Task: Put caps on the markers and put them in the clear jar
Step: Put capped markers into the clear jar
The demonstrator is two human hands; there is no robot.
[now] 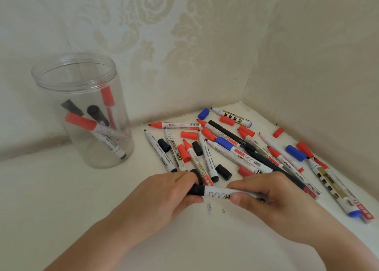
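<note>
Both hands hold one white whiteboard marker [217, 193] level, just above the surface. My left hand [170, 190] pinches its black cap [195, 189], which sits on the marker's left end. My right hand [272, 195] grips the barrel. The clear jar [51, 82] stands upright at the far left, with several capped red and black markers inside. Beyond my hands lies a pile of uncapped markers [235, 152] mixed with loose red, blue and black caps [223, 171].
The cream surface ends in a corner where two patterned walls [297, 65] meet, right behind the pile. A lone red cap [278, 132] lies near the right wall. Small black ink marks [209, 207] dot the surface below my hands.
</note>
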